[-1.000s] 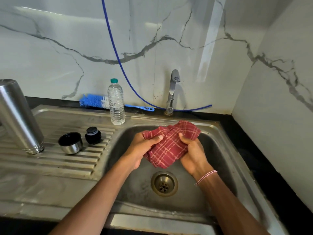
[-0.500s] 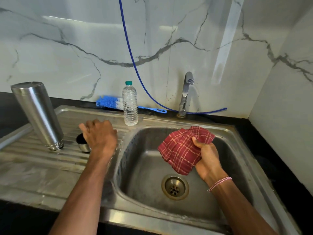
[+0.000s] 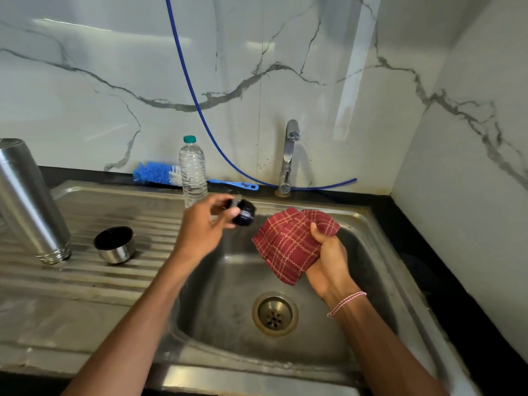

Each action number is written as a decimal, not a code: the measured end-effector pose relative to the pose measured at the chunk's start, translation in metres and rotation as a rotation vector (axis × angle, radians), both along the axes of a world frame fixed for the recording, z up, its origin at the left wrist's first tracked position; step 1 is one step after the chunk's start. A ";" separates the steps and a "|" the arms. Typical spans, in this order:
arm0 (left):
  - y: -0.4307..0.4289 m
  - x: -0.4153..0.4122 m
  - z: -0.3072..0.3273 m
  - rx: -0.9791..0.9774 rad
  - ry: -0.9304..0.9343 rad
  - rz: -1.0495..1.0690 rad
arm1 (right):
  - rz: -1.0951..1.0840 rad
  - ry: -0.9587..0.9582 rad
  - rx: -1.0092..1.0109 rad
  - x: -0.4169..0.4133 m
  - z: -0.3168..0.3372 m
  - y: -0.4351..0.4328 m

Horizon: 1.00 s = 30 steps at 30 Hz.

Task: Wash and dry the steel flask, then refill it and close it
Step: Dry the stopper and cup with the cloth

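Over the sink (image 3: 368,224), L hand (image 3: 205,230) pinches black stopper (image 3: 243,214); R hand (image 3: 328,258) clutches red checked cloth (image 3: 288,244). Steel flask (image 3: 25,201) stands inverted on drainboard (image 3: 85,275) w/ cup lid (image 3: 115,248) beside.

The tall brushed-steel flask (image 3: 28,201) is cut off by the left edge. The small round black stopper (image 3: 244,214) is smeared with motion blur. Its near side is covered by fingers of the left hand (image 3: 203,230), which also hides the foot of the clear plastic water bottle (image 3: 193,170). That bottle covers the middle of the blue bristle bottle brush (image 3: 155,172). Fingers of the right hand (image 3: 328,258) vanish behind the red checked cloth (image 3: 288,244). The thin blue hose (image 3: 183,61) runs off the top edge.
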<state>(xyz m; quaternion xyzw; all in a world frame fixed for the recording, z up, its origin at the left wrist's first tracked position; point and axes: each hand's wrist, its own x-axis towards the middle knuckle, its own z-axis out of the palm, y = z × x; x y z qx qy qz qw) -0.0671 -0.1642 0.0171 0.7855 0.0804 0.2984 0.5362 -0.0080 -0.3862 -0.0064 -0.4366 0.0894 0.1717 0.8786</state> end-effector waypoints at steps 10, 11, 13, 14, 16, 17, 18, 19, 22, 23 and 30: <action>-0.075 0.008 -0.044 -0.540 0.120 -0.314 | 0.287 -0.597 -0.408 -0.012 -0.004 0.010; -0.073 0.008 -0.044 -0.596 0.128 -0.324 | 0.274 -0.660 -0.486 -0.009 -0.007 0.011; -0.074 0.006 -0.042 -0.663 0.128 -0.339 | 0.219 -0.734 -0.574 -0.005 -0.011 0.012; -0.075 0.005 -0.041 -0.655 0.120 -0.341 | 0.205 -0.723 -0.530 -0.005 -0.011 0.014; -0.077 0.007 -0.041 -0.529 0.073 -0.338 | 0.201 -0.563 -0.337 -0.007 -0.008 0.015; -0.076 0.008 -0.042 -0.414 0.031 -0.336 | 0.205 -0.465 -0.262 -0.006 -0.007 0.015; -0.073 0.009 -0.042 -0.276 -0.013 -0.335 | 0.230 -0.377 -0.229 -0.007 -0.003 0.013; -0.069 0.011 -0.042 -0.129 -0.056 -0.335 | 0.263 -0.308 -0.218 -0.007 -0.001 0.010; -0.063 0.013 -0.042 0.250 -0.116 -0.338 | 0.327 -0.195 -0.205 -0.010 0.004 0.002; -0.063 0.013 -0.040 0.330 -0.119 -0.323 | 0.312 -0.189 -0.210 -0.010 0.004 0.003; -0.071 0.013 -0.033 -0.038 0.112 -0.002 | 0.117 -0.659 -0.612 -0.014 -0.009 0.022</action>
